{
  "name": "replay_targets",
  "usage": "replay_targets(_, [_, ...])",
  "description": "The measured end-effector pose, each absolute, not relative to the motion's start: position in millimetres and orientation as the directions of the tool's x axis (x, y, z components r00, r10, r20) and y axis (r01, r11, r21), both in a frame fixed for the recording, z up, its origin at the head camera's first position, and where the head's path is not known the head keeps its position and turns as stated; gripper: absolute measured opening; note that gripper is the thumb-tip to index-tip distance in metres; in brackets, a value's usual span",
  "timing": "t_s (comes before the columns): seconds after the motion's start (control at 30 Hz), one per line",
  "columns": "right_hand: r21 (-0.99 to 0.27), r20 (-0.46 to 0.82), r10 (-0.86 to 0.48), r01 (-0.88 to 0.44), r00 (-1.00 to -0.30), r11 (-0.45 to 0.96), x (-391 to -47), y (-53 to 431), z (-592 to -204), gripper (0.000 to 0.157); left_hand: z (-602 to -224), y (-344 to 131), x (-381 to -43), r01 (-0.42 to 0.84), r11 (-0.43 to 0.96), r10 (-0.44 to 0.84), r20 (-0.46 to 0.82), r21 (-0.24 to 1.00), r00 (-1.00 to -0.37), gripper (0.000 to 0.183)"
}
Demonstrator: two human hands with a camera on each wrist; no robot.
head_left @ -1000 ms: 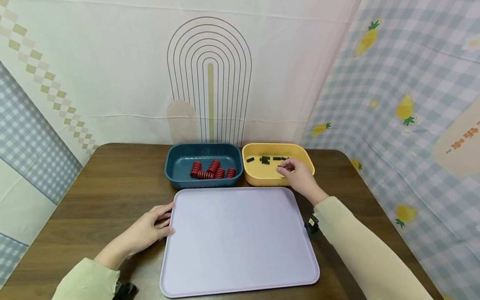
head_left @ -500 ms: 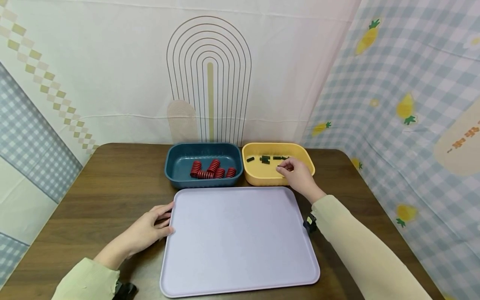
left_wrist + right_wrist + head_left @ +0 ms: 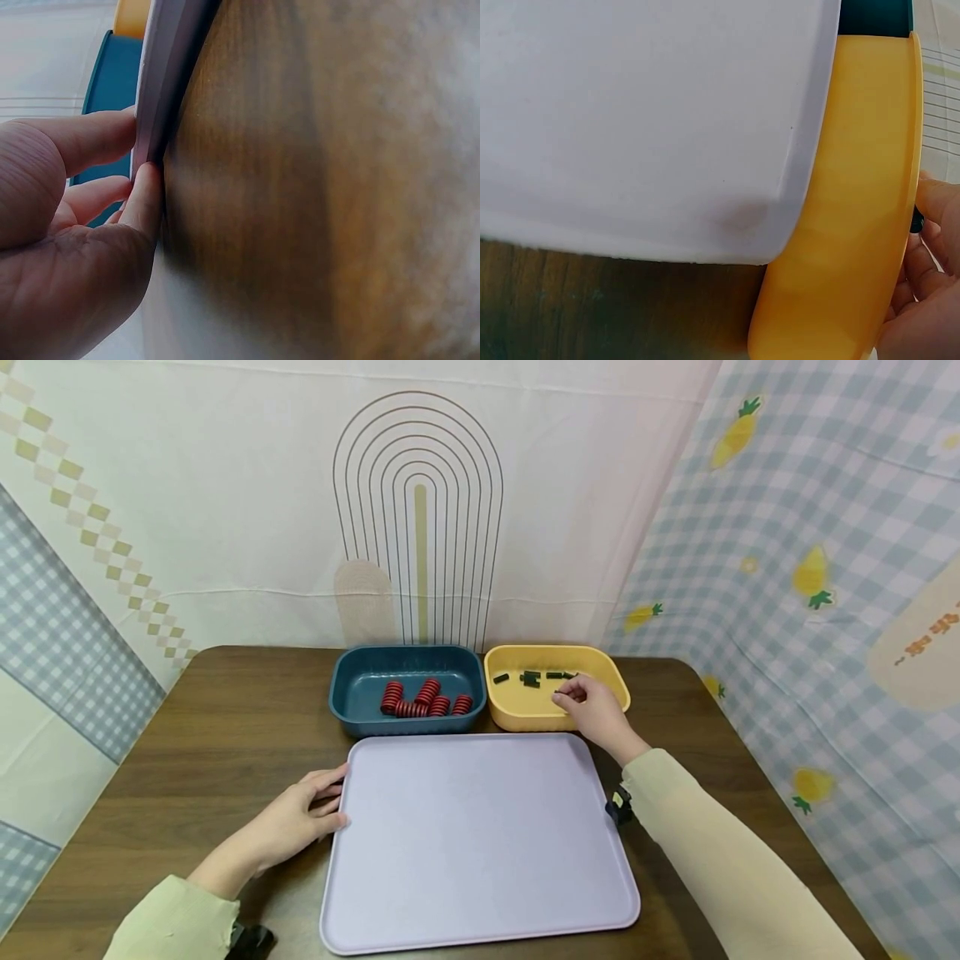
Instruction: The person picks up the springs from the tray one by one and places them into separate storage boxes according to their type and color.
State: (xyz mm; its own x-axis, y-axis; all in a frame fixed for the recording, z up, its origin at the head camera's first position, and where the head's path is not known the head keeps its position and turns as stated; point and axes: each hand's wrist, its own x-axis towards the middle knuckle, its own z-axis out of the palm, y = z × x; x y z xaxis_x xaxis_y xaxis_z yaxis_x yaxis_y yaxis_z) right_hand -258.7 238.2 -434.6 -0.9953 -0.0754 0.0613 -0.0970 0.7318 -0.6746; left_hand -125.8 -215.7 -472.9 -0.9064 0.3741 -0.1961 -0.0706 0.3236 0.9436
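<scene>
My right hand is over the near part of the yellow bin. Thumb and fingers pinch a small dark piece, mostly hidden by them in both views. Several short dark green cylinders lie on the bin's floor. At the left side of the pale lilac tray, my left hand touches the rim with its fingertips and thumb, the fingers fairly straight. In the left wrist view, the tray's edge meets these fingertips.
A dark teal bin stands left of the yellow one, holding several red ribbed cylinders with dark stripes. Both bins sit behind the tray on a brown wooden table. Patterned cloth hangs behind and at the sides.
The right wrist and sleeve have shifted very slightly left, while the hand stays over the yellow bin with its pinch. My left hand and the tray have not visibly moved.
</scene>
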Motion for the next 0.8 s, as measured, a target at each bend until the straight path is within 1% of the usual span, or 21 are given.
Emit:
replay_targets(0.4, [-0.675, 0.076, -0.057, -0.093, -0.995, 0.732, -257, 241, -432, 0.026, -473, -214, -125, -0.069, 0.317, 0.382, -0.193, 0.946, -0.904, 0.074])
replay_targets(0.5, [-0.690, 0.080, -0.058, -0.097, -0.995, 0.718, -255, 242, -430, 0.039, -473, -213, -124, -0.065, 0.321, 0.384, -0.193, 0.945, -0.903, 0.074])
replay_targets(0.67, [-0.682, 0.097, -0.073, -0.119, -0.993, 0.722, -250, 244, -426, 0.073, -474, -213, -124, -0.063, 0.323, 0.389, -0.193, 0.944, -0.901, 0.074])
replay_targets(0.73, [-0.655, 0.107, -0.080, -0.131, -0.991, 0.745, -247, 244, -424, 0.079, -474, -214, -124, -0.063, 0.322, 0.390, -0.193, 0.945, -0.900, 0.074])
replay_targets(0.8, [-0.626, 0.122, -0.093, -0.149, -0.988, 0.766, -244, 244, -423, 0.082, -474, -215, -124, -0.062, 0.322, 0.389, -0.192, 0.945, -0.901, 0.075])
